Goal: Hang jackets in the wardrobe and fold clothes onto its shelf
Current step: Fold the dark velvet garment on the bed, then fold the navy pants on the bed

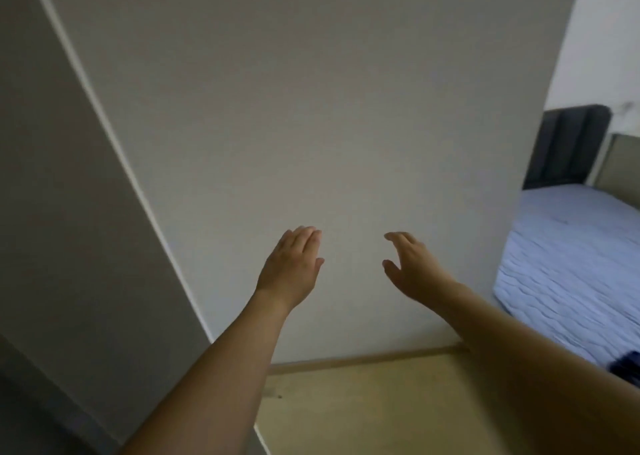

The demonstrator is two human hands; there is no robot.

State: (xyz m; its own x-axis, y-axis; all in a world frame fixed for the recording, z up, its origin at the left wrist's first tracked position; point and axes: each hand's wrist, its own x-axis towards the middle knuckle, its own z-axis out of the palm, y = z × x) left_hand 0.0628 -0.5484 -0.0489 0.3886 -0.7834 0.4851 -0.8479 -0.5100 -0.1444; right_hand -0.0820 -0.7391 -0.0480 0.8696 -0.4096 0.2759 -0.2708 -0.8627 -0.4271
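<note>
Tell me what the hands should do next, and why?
Probably turn right toward the bed and fetch some clothing. Both the left hand and the right hand are open, held up in front of a plain white panel, and hold nothing. No jacket shows here; only a dark item, too cut off to identify, lies at the bed's near edge.

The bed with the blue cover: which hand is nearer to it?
Right. The right hand is on the side toward the bed; the left hand is farther away, beyond it.

Both bare arms outstretched; left grip [291, 267] flat, fingers together; right grip [408, 267] empty, fingers loosely spread
</note>
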